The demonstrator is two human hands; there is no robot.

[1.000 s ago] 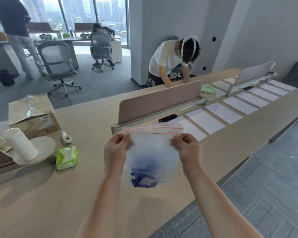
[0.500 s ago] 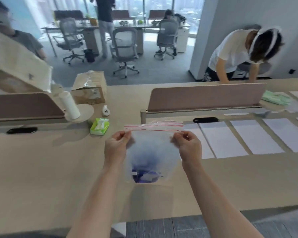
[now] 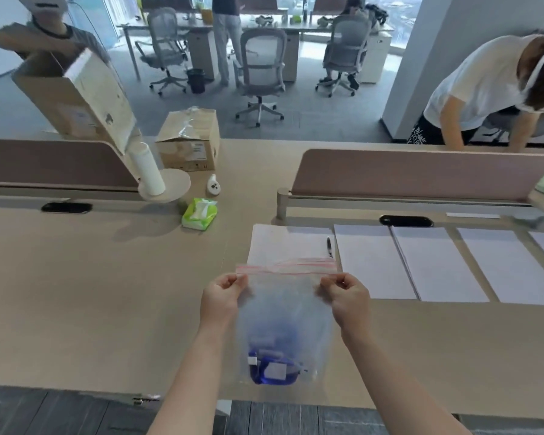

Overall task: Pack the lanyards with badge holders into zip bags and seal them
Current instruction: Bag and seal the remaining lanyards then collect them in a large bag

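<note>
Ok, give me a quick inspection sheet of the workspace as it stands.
Surface: beige desk.
Job's things: zip bag held above the desk, blue lanyard with badge holder at its bottom; seal unclear.
Clutter: green wipes pack, paper roll, cardboard box, white sheets, pen.
Hands: left hand and right hand each pinch a top corner of the bag.
Cables: nothing seen.
Surroundings: person in white shirt leaning over the desk's far side, office chairs.
</note>
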